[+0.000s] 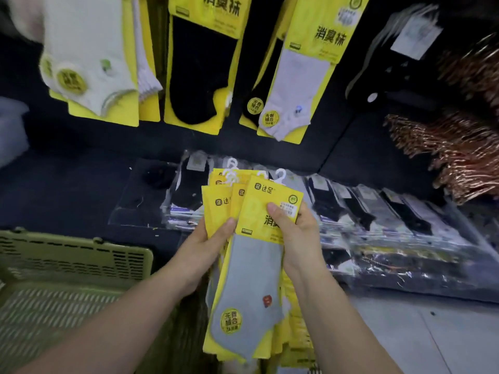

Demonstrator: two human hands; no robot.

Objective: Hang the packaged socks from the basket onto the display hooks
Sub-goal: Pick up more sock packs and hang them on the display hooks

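**Sock packs fanned in both hands below a stocked display**

A fan of packaged socks (224,209), all on yellow cards with white plastic hangers (280,174) at the top, is held at the centre of the frame. The front pack (251,287) carries a grey ankle sock with a round yellow sticker near the toe. The left hand (205,249) grips the fan from the left edge, its thumb pressed on the cards' faces. The right hand (294,233) pinches the front pack's yellow card, thumb on the printed front and fingers curled behind.

In the lower left stands an olive-green slatted basket (67,265), well apart from the packs in hand. Behind the hands, across the middle of the frame, a dark shelf (81,190) carries rows of socks in clear wrappers (378,211), lying flat and overlapping.

Along the top of the frame, yellow-carded packs already hang against a dark display wall (337,136): a white-sock pack (89,55) at upper left, a black-sock pack (199,66) at top centre, and a pale grey-sock pack (299,76) right of it. Copper-coloured shiny strands (459,147), blurred, fill the right edge. Pale grey floor (432,333) shows at lower right.
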